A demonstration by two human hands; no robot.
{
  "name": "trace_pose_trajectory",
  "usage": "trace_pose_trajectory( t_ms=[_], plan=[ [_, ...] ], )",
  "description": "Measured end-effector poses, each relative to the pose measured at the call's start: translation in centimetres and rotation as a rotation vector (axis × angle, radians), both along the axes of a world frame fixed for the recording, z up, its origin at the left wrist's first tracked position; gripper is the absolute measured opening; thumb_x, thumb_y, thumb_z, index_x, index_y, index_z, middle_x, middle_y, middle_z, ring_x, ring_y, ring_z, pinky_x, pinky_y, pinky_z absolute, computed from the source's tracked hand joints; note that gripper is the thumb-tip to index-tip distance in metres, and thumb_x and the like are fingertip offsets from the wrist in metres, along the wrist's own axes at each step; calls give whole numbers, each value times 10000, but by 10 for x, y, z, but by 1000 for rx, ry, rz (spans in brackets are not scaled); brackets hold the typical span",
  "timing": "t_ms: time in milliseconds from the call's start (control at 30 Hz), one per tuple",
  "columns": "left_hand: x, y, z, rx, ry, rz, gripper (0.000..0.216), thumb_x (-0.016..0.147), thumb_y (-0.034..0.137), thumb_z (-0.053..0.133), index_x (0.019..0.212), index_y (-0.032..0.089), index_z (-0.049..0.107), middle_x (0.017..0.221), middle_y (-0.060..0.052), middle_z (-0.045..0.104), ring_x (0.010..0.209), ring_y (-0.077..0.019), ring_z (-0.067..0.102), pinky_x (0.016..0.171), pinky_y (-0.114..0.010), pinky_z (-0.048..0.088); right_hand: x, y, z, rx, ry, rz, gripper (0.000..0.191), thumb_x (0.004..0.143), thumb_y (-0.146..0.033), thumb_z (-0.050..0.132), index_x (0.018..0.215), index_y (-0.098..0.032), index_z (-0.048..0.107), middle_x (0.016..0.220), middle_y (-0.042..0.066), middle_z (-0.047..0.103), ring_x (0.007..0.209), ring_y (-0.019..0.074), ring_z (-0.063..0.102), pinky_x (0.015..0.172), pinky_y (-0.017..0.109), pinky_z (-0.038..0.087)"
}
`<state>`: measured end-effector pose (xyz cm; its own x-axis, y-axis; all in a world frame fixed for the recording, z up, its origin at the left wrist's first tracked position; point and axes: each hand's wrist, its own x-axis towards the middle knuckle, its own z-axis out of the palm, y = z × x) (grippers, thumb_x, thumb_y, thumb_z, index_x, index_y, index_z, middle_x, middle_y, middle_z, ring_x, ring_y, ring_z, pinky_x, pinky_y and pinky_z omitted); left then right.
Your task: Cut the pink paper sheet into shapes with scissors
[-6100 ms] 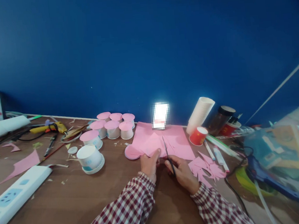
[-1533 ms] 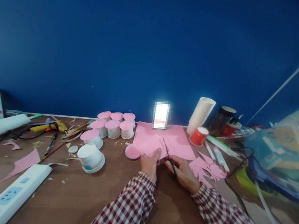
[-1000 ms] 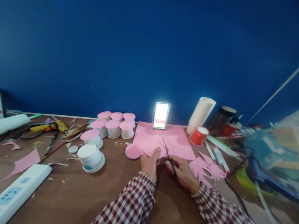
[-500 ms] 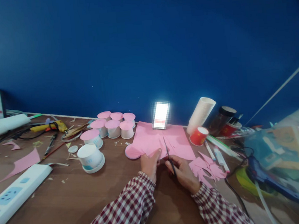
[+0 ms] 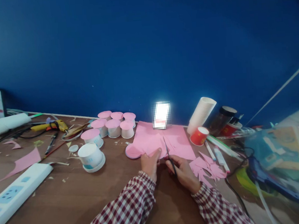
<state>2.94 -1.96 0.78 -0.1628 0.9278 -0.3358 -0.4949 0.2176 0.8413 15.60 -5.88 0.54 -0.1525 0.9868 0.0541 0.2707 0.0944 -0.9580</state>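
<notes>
Pink paper sheet (image 5: 153, 145) in mid-frame is pinched by the left hand (image 5: 150, 163); just beside it, the right hand (image 5: 183, 172) grips slim, dark-handled metal scissors (image 5: 168, 155). White paper cups (image 5: 114, 132) with pink round tops (image 5: 113, 123) stand left of centre on the brown tabletop (image 5: 94, 200).

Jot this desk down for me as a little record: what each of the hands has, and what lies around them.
Left hand: gripping pink paper
Right hand: holding scissors, blades pointing away from the person
Under the work: larger pink sheet
Left of the work: seven pink-topped paper cups, one white-topped cup nearest the person
Right of the work: pink scraps, red paper cup, stack of white paper cups
Far left: power strip, yellow glue gun
Behind: blue wall
</notes>
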Motion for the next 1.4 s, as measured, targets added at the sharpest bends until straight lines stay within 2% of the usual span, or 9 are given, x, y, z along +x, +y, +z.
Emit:
trace_pose_trajectory(
  t_ms=[200, 433, 667, 967, 1400],
  plan=[
    [1, 0, 0, 13, -19, 7, 351, 517, 351, 791, 668, 103, 594, 491, 18, 539, 384, -64, 413, 358, -201, 325, 0, 0, 2, -3, -17, -11, 354, 860, -432, 523, 1023, -132, 615, 567, -37, 475, 512, 102, 446, 486, 208, 355],
    [1, 0, 1, 44, -36, 5, 336, 539, 338, 777, 576, 129, 517, 426, 65, 444, 355, -44, 354, 345, -191, 265, -1, 0, 3, -14, -12, -21, 370, 848, -441, 532, 1037, -134, 611, 554, -37, 475, 501, 111, 446, 479, 216, 356],
    [1, -1, 4, 44, -50, 7, 343, 537, 344, 778, 583, 132, 512, 433, 69, 443, 366, -43, 360, 351, -187, 274, 0, 0, 2, -7, -13, -14, 363, 847, -440, 537, 1032, -138, 617, 551, -39, 481, 496, 107, 447, 477, 211, 355],
    [1, 1, -1, 14, 14, 8, 360, 502, 364, 797, 606, 119, 554, 460, 38, 496, 377, -59, 396, 352, -203, 314, -1, 0, 0, -14, -13, -27, 380, 845, -461, 533, 1022, -135, 613, 552, -43, 470, 499, 105, 444, 480, 210, 362],
    [0, 0, -1, 18, 1, -32, 359, 489, 365, 800, 647, 111, 603, 503, -3, 560, 411, -81, 441, 375, -215, 340, 0, 0, 0, 8, -17, -15, 360, 858, -452, 520, 997, -133, 611, 554, -40, 459, 504, 102, 434, 480, 210, 350]
  ],
)
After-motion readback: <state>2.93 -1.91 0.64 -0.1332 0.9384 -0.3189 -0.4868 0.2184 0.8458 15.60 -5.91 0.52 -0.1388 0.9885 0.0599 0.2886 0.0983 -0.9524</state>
